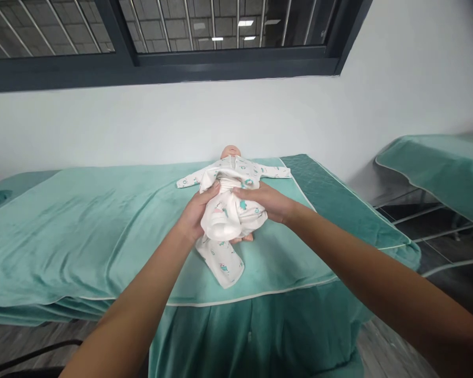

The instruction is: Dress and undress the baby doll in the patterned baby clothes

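Note:
A baby doll (231, 151) lies on its back on the green bed cover, its head toward the wall. It wears a white printed top (240, 167) with both sleeves stretched out sideways. White printed baby pants (224, 218) are bunched around the doll's lower body, and one pant leg hangs down flat on the cover. My left hand (199, 210) grips the bunched pants at the left side of the waist. On the other side, my right hand (270, 202) is closed on the waistband, thumb on top. A bit of the doll's foot (243, 239) shows below the cloth.
The bed's green velvet cover (82, 226) has folds on the left and drapes over the front edge. A second green-covered bed (445, 168) with metal rails stands at the right. Behind are a white wall (161, 123) and a barred window (220, 31).

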Action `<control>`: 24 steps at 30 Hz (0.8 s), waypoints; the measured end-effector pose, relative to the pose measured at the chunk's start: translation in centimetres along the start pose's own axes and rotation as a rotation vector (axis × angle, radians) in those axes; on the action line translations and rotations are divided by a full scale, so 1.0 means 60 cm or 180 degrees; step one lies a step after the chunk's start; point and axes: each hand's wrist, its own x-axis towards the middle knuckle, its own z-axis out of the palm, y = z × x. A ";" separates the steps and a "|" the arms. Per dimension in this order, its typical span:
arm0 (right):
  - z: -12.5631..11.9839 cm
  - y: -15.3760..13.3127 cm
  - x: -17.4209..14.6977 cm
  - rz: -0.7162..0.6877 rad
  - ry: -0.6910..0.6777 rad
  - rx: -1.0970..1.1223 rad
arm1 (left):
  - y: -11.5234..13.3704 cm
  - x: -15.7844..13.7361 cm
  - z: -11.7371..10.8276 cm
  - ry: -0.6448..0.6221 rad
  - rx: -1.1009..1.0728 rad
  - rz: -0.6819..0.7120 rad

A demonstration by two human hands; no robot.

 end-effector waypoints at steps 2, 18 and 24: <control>-0.007 -0.001 0.010 -0.0189 0.0204 -0.0040 | -0.001 -0.006 -0.001 -0.0268 0.0203 -0.0187; -0.050 0.126 -0.065 0.0801 0.0963 0.0159 | -0.076 0.016 -0.003 0.0734 0.1391 -0.0848; -0.041 0.158 -0.105 0.0968 0.0943 0.0097 | -0.081 0.016 0.007 0.0292 0.3233 -0.0754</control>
